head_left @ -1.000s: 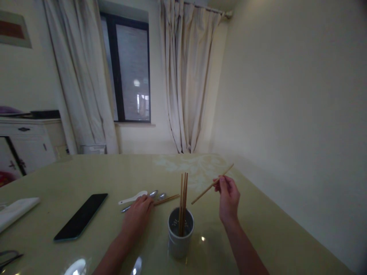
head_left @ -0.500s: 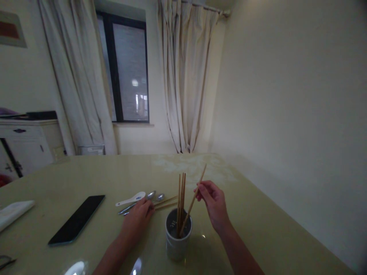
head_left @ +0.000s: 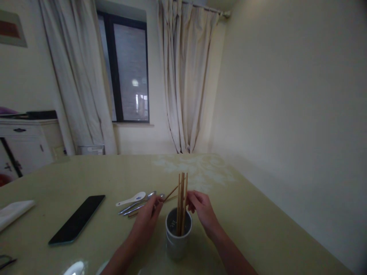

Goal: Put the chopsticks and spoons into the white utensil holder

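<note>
A grey-white cylindrical holder (head_left: 177, 246) stands upright on the table, with several wooden chopsticks (head_left: 180, 202) upright in it. At the holder's right, my right hand (head_left: 202, 210) has its fingers closed at the rightmost chopstick, above the rim. My left hand (head_left: 147, 214) pinches a single chopstick (head_left: 171, 193), which slants up to the right towards the bundle. Under and beyond my left hand lie metal spoons (head_left: 134, 208), partly covered by it. A white ceramic spoon (head_left: 133, 199) rests just behind them. At least one more chopstick (head_left: 132, 214) lies on the table there.
A black phone (head_left: 77, 219) lies left of my left arm. Further left are a white folded item (head_left: 14, 212) and a dark thin object (head_left: 6, 261) at the edge of view. The glossy table (head_left: 258, 229) meets a wall along its right side.
The chopstick in my right hand has gone from slanted to nearly upright in the holder, and that hand is lower. My left hand has lifted a chopstick off the table.
</note>
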### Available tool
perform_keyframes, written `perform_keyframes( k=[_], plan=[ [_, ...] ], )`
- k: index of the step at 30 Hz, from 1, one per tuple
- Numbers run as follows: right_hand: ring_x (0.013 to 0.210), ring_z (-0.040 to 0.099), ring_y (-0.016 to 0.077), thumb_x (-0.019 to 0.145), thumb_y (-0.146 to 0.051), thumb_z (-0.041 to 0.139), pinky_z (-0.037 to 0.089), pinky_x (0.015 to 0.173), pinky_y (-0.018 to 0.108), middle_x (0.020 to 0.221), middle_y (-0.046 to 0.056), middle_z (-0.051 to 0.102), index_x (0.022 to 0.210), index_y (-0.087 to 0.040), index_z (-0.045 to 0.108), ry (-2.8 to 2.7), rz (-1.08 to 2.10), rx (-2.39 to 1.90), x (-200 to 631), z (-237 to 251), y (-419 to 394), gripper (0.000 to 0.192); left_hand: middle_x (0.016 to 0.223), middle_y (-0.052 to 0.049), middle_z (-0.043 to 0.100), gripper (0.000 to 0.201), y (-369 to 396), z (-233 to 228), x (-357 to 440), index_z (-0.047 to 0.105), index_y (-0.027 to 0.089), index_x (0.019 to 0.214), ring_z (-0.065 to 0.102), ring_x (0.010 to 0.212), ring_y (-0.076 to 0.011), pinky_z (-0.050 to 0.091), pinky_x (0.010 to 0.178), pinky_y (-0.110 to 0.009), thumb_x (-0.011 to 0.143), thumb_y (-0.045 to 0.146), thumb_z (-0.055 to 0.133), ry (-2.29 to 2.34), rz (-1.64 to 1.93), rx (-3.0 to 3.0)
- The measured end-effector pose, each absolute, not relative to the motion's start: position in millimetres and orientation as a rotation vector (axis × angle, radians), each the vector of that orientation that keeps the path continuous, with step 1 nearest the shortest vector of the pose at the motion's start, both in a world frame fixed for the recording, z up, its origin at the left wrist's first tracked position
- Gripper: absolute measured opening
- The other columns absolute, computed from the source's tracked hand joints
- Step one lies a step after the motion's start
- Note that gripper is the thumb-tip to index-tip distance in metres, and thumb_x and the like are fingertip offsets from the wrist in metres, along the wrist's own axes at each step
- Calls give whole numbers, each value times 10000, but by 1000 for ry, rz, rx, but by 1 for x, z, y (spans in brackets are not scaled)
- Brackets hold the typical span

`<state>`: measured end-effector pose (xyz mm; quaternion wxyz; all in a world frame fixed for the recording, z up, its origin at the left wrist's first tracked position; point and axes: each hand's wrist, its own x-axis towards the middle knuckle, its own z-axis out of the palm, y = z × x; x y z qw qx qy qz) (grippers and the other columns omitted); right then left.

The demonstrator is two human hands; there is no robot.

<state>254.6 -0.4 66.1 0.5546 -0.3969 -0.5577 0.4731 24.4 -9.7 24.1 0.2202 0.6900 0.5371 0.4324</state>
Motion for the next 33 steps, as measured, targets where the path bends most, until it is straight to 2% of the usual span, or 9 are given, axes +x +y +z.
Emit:
perform_keyframes(
  k=[4,10,15,20,24,33],
  plan=[
    [610,562,154,770,-708,808,396,561,252,663,0,662,764,-171,760,-1338,1228,-956,246,49,4,539,1012,-70,767,337,-17,25,38,684,222,1150,694,828,-217,547,764,-325,1027,484,511,1251,1154,1868],
    [675,605,174,770,-674,832,440,616,267,715,14,689,799,-172,756,-1261,1219,-908,244,49,5,509,1053,-71,797,362,-19,29,38,746,237,1144,718,917,-245,553,825,-341,1019,497,528,1217,1107,1889],
    [694,615,175,782,-644,835,475,611,275,760,36,699,838,-171,773,-1057,896,-929,268,64,12,481,1091,-91,778,368,-10,32,19,742,232,1069,699,1017,-278,536,925,-390,1046,454,449,1574,1128,2040],
    [694,593,146,764,-607,866,501,631,267,772,9,681,989,-188,815,-830,717,-840,304,82,18,479,1182,-118,748,303,-5,33,-1,741,212,1100,659,1154,-310,487,1035,-438,1025,271,453,1976,730,2264],
    [689,595,142,750,-589,882,529,642,273,769,-1,679,1039,-216,822,-771,770,-740,313,90,17,475,1216,-96,739,274,-7,34,-3,735,228,1068,647,1208,-285,470,1050,-393,1021,235,466,2025,517,2271],
    [668,580,153,803,-523,878,505,636,297,757,20,701,1098,-213,833,-1014,947,-690,279,94,-4,431,1126,-90,743,173,-11,37,2,690,223,1004,665,1123,-265,480,988,-362,963,233,522,1970,567,2165]
  ],
)
